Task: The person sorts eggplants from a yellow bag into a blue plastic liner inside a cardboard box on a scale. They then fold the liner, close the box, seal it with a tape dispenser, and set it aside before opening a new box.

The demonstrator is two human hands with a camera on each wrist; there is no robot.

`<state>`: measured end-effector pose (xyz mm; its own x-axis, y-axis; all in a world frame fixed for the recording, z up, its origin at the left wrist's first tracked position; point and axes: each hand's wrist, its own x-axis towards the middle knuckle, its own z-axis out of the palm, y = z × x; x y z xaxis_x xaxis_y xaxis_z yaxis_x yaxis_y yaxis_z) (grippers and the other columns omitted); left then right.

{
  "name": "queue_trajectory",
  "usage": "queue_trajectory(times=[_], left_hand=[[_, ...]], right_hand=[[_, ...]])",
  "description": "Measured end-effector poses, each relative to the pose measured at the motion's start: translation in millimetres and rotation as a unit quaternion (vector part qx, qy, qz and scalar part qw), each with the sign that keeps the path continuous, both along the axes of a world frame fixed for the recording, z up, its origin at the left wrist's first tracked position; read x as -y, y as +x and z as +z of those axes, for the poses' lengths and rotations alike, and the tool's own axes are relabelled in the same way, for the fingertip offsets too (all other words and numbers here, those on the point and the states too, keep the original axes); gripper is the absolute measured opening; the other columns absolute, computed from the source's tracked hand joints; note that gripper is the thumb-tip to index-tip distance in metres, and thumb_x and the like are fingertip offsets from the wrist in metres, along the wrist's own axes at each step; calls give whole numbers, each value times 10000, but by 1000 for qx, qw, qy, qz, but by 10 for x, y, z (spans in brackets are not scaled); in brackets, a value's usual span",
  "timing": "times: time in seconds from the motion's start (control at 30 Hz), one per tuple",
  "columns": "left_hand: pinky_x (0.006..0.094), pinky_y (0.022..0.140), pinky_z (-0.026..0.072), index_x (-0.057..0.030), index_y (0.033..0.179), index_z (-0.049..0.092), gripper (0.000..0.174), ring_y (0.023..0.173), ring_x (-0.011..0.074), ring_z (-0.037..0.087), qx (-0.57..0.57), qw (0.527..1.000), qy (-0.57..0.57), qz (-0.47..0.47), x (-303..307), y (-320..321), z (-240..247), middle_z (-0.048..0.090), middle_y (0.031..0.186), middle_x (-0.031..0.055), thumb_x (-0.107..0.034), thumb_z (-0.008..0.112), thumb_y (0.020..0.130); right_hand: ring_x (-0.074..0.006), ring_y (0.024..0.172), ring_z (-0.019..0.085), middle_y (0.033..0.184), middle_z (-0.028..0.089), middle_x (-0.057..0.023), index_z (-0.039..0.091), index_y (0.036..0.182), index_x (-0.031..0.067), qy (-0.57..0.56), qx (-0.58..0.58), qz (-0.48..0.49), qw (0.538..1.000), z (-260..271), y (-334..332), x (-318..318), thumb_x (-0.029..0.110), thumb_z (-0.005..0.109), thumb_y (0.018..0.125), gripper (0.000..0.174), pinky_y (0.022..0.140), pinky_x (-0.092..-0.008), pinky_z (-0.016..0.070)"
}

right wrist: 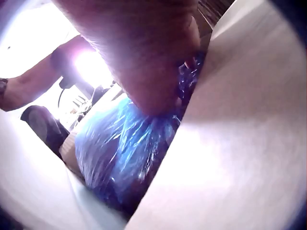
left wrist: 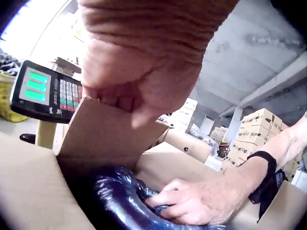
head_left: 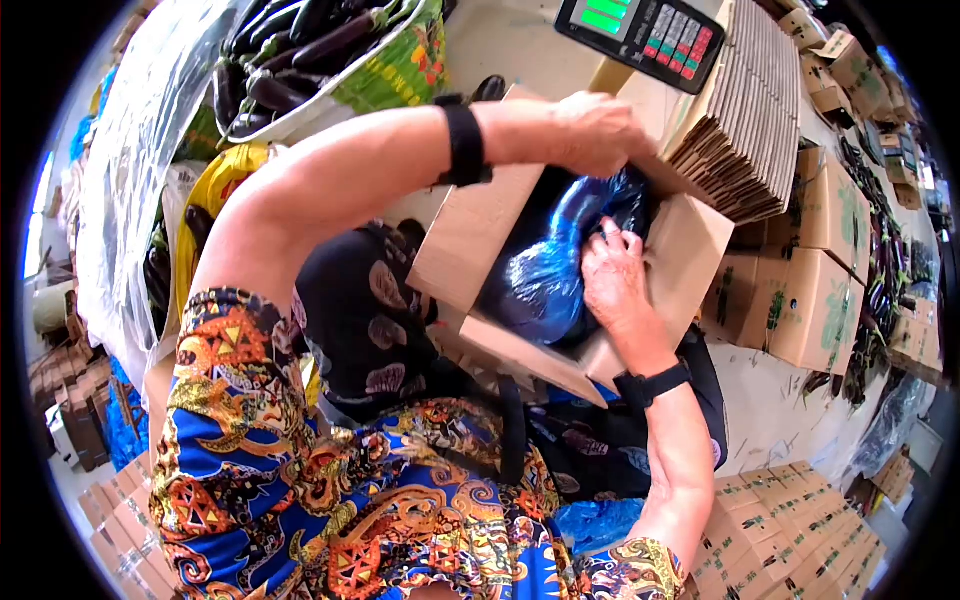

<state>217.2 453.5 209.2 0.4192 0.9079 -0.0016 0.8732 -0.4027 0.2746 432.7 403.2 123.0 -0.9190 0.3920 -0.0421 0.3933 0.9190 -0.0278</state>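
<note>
An open cardboard box [head_left: 470, 230] sits tilted in front of me with a shiny blue plastic bag [head_left: 545, 270] stuffed inside. My left hand [head_left: 600, 130] reaches over the far side, and its fingers [left wrist: 139, 86] curl over the top edge of a box flap [left wrist: 100, 139]. My right hand [head_left: 612, 280] lies on the bag at the box's right wall. In the left wrist view its fingers [left wrist: 201, 201] dig into the blue plastic [left wrist: 115, 201]. Under the right hand [right wrist: 139, 57] the right wrist view shows the bag [right wrist: 120, 148] against the box wall [right wrist: 240, 143].
A scale display [head_left: 640, 35] with green screens stands behind the box. A stack of flat cardboard sheets [head_left: 745, 110] leans at the right. Dark eggplants [head_left: 300, 50] fill a tub at the upper left. Printed cartons [head_left: 810, 290] stand at the right, more cartons [head_left: 790, 530] at the lower right.
</note>
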Motion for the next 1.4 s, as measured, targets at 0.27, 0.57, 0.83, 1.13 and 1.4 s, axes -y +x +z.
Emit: queue_trajectory(times=[0.27,0.57,0.83,1.13,1.4], left_hand=[[451,957,507,-57,1219,573,401,1335,276,465,15,990,75,-121,523,-98,-573,500,1409,129,-190,617,843],[490,1057,413,1,1355,500,715,1401,357,379,14,994,-8,-108,568,-91,-428,422,1489,187,-472,668,846],[514,1120,342,86,1430,349,1240,1470,396,221,-33,990,-101,-91,704,49,-220,253,1556,266,-667,813,560],[498,1147,284,71,1474,288,1359,1469,400,214,-28,996,-13,-88,816,62,-463,250,1558,247,-563,889,433],[500,1126,321,65,1485,280,1335,1475,397,212,-45,994,-27,-95,773,12,-366,233,1573,242,-479,911,442]], right_hand=[[-329,1250,481,1100,669,-152,731,980,10,-18,11,-42,999,123,-33,70,133,615,796,250,961,-469,386],[-374,945,662,1042,680,-208,672,1041,5,-396,-69,-5,915,1074,457,737,300,753,798,391,832,-443,539],[-395,894,643,933,670,-204,622,888,34,-324,-19,-209,922,647,212,286,296,783,786,324,727,-464,524],[-350,1160,547,1288,558,-227,562,1214,-31,24,-273,-398,876,326,1121,66,310,768,842,545,983,-458,437],[-394,1496,157,1606,135,-266,123,1557,-2,-228,-234,-240,914,388,294,753,457,753,818,1074,1182,-509,202]])
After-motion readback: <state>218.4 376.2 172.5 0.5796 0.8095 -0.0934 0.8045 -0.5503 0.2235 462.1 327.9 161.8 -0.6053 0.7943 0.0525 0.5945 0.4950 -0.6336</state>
